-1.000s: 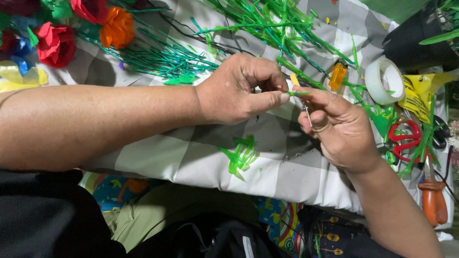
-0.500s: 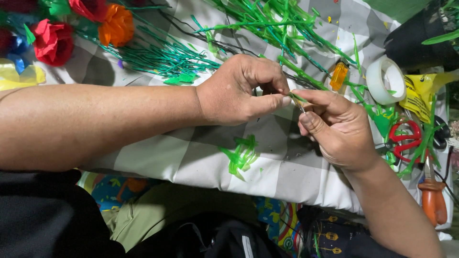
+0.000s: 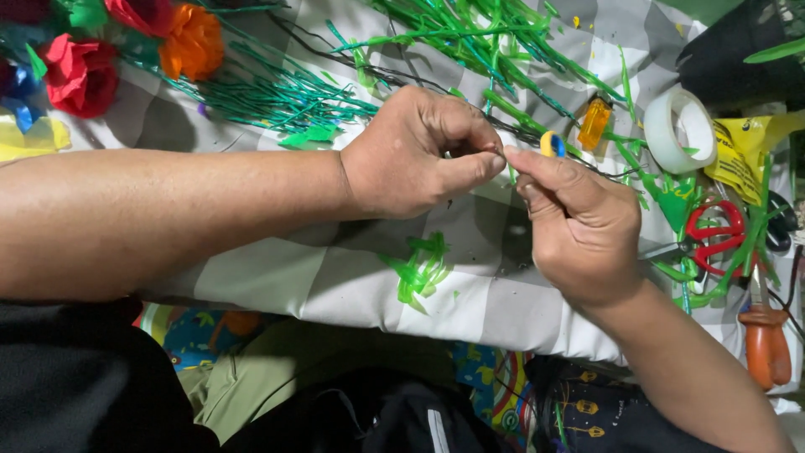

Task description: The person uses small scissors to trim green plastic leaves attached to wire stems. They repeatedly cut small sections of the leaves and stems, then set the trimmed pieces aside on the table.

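Note:
My left hand (image 3: 415, 155) and my right hand (image 3: 583, 222) meet fingertip to fingertip above a grey and white checked cloth (image 3: 335, 285). Between them they pinch a thin green stem; its ends are hidden by the fingers. A small yellow and blue ring (image 3: 552, 144) shows just above my right thumb; whether the hand holds it I cannot tell. Both hands are closed around the stem.
Red and orange paper flowers (image 3: 193, 42) lie at the top left beside a pile of green stems (image 3: 277, 96). More green strips (image 3: 486, 33) lie at top centre. A white tape roll (image 3: 679, 130), red-handled scissors (image 3: 713, 239), an orange-handled tool (image 3: 767, 344) and a green scrap (image 3: 419, 268) lie around.
My right hand has turned so its back faces up and its fingers have closed in on the left thumb. The yellow and blue ring has come into view.

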